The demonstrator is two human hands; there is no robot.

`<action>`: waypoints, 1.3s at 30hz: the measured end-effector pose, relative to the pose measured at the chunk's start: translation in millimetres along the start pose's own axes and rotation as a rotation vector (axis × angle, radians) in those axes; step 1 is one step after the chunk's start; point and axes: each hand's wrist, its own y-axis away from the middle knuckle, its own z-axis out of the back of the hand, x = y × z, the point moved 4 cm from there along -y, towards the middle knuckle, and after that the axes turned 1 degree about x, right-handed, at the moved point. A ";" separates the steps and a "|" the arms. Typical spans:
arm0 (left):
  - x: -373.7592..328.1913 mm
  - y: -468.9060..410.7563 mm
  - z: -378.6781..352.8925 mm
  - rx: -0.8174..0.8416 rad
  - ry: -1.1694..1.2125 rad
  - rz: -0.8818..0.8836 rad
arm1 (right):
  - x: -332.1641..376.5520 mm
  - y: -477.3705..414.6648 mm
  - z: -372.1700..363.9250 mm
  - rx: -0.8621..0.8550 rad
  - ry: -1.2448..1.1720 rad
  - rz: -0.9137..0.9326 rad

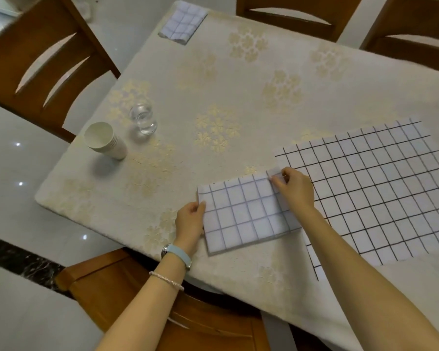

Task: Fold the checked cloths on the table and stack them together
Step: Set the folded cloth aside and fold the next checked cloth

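A folded white checked cloth [243, 214] lies near the table's front edge. My left hand [189, 221] pinches its left edge. My right hand [293, 188] pinches its top right corner. To the right, a larger checked cloth [380, 188] lies spread flat, partly under my right forearm. A small folded checked cloth [181, 22] sits at the far left corner of the table.
A stack of white paper cups [104, 140] lies tilted near the left edge, and a clear glass [143, 119] stands beside it. The table [238, 97] has a cream flowered cover. Wooden chairs [43, 59] surround it, one right below my arms.
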 end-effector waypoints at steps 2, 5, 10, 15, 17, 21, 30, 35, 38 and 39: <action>-1.6 2.0 -0.6 0.003 0.011 0.004 | 0.4 -1.0 -1.1 -0.003 0.040 -0.004; -1.4 6.0 2.9 0.006 0.039 0.053 | 2.4 -1.0 -1.6 -0.001 0.100 -0.016; -15.1 30.9 27.3 -0.103 -0.193 -0.124 | 10.2 9.5 17.2 -0.161 0.089 -0.064; -34.0 59.3 22.9 -0.133 -0.569 -0.611 | 20.7 49.5 33.9 -0.427 0.070 0.293; -24.4 62.0 -4.1 -0.022 -0.783 -0.797 | 23.9 67.4 9.1 -0.312 0.154 0.474; 7.4 48.9 -52.9 0.116 -1.214 -0.939 | 18.7 88.7 -49.2 -0.045 0.290 0.593; 31.2 24.1 -60.3 0.208 -1.336 -0.882 | 1.6 91.2 -71.9 0.122 0.480 0.438; 24.3 16.1 -45.2 0.156 -1.279 -0.851 | -8.9 91.1 -62.3 0.113 0.469 0.350; 22.5 6.0 -32.8 0.148 -1.284 -0.851 | -19.6 90.5 -51.7 0.101 0.472 0.305; 21.9 5.1 -31.6 0.156 -1.292 -0.860 | -21.0 90.2 -50.6 0.103 0.477 0.308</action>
